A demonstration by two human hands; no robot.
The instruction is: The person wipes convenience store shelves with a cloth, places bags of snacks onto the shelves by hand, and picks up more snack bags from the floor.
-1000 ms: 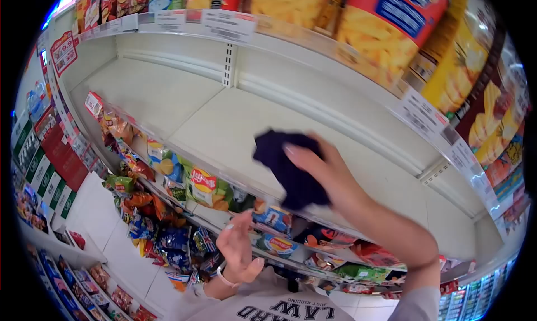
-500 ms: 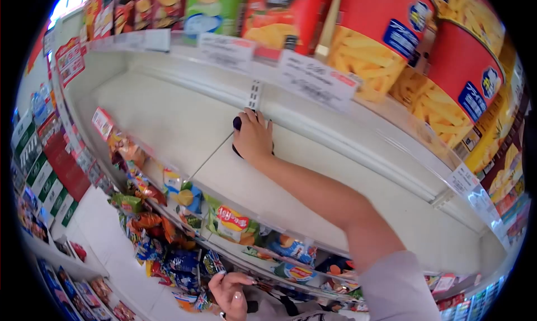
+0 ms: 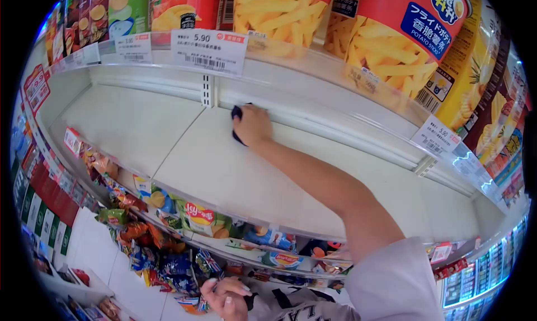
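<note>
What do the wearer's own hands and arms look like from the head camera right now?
The right hand is ungloved, and its forearm is bare up to a loose, plain, pale grey sleeve. The left hand is ungloved too; what its arm wears cannot be made out.

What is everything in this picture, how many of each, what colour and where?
middle shelf: one, white, centre
dark cloth: one, navy or black, back of the middle shelf
upper shelf: one, white, top
potato-stick tubs: at least two, red and yellow, upper shelf
price labels: several, white, mostly along the upper shelf's edge
Lay's bag: at least one, green, below the middle shelf
snack packets: many, mixed colours, heaped lower left
floor tiles: several, white, lower left
sleeve: one, pale grey, lower right
left hand: one, bare, bottom centre
right hand: one, bare, on the cloth
</note>
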